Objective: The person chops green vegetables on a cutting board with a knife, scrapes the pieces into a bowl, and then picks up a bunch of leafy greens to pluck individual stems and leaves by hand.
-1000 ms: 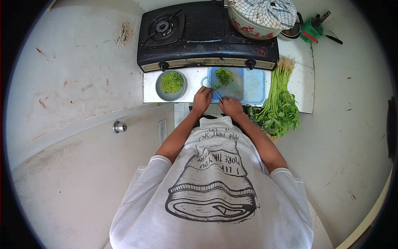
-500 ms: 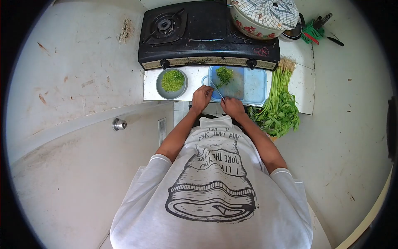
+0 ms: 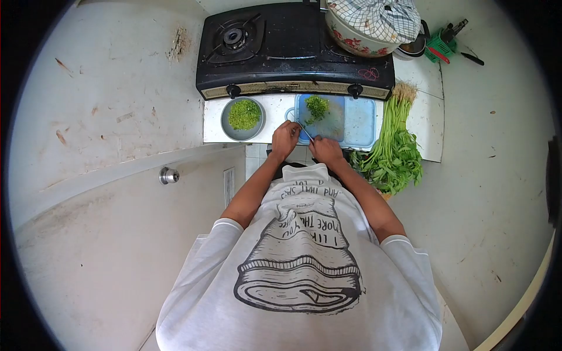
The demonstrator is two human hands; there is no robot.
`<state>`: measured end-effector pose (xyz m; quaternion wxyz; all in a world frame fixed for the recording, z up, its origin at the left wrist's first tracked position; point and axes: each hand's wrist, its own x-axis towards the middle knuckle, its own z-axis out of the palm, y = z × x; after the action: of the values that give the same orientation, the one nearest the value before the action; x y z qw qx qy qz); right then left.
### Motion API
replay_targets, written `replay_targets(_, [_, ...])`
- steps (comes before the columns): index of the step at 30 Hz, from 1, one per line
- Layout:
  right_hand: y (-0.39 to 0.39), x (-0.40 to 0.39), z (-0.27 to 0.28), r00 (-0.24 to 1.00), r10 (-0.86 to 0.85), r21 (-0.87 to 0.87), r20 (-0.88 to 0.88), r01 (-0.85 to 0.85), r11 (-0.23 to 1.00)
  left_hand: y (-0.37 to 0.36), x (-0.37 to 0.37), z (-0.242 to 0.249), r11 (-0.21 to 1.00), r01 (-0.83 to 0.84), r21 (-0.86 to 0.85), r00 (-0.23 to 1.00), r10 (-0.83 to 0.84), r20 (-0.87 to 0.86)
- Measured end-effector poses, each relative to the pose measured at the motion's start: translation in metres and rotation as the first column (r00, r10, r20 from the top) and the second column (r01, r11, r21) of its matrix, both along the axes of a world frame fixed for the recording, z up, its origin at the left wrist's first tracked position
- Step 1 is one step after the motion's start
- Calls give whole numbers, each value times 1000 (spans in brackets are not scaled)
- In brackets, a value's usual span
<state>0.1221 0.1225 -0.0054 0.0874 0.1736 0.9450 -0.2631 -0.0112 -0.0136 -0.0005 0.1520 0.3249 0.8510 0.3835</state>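
My right hand (image 3: 326,150) is closed around the handle of a knife (image 3: 307,133) at the front edge of the blue cutting board (image 3: 362,126). The thin blade points up and to the left, toward my left hand (image 3: 286,138). At the board's lower left corner, the fingers of that left hand are bent together near the blade tip; what they hold is too small to make out. Chopped green herbs (image 3: 317,109) lie in a pile on the board above both hands. Left of the board, a grey bowl (image 3: 224,125) contains finely chopped greens (image 3: 244,114).
A black gas stove (image 3: 293,58) stands behind the board, bearing a flowered pot (image 3: 357,42) with a checked cloth (image 3: 374,14). On the right lies a leafy bunch of greens (image 3: 398,134) with roots. A green basket (image 3: 440,44) of utensils sits at the back right.
My right hand has shifted slightly left with the knife, whose blade sits a little nearer my left hand. The left hand has barely moved.
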Motion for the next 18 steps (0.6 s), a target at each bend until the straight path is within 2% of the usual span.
replay_targets(5, [4, 8, 4, 994, -61, -5, 91, 62, 998, 1, -2, -3, 999, -18, 40, 1000, 17, 24])
replay_targets(8, [5, 6, 12, 992, -39, -29, 118, 43, 999, 2, -2, 3, 1000, -3, 7, 1000, 3, -22])
replay_targets(11, [-1, 11, 1, 1000, 9, 18, 0, -9, 1000, 1, -3, 5, 1000, 15, 1, 998, -14, -67])
replay_targets(18, [-4, 8, 3, 999, -6, 8, 50, 5, 1000, 1, -2, 8, 1000, 23, -7, 998, -23, -67])
